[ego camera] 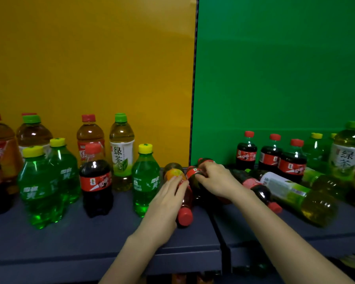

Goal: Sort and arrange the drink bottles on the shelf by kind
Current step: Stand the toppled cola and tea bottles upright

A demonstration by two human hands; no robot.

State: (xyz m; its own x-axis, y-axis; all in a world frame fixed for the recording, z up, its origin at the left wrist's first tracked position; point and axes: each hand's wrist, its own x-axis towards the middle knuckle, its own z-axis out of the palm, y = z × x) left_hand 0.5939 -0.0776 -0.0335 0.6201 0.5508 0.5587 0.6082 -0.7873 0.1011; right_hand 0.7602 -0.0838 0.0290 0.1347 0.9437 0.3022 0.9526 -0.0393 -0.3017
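Observation:
A red-capped iced tea bottle [183,210] lies on its side at the middle of the dark shelf [103,236], cap toward me. My left hand [166,199] rests over it, fingers fairly straight along its body. Beside it lies a cola bottle [194,174] with a red label, and my right hand [213,179] grips it with curled fingers. Upright on the left stand green soda bottles [146,181], a cola bottle [96,181], a green tea bottle [121,148] and iced teas [90,136]. On the right stand three colas [270,153].
More bottles lie tumbled on the right shelf section: a cola [258,189] and a large green tea [301,197]. A tall green tea [347,152] stands at the far right. A yellow panel [90,58] and a green panel [275,68] back the shelf.

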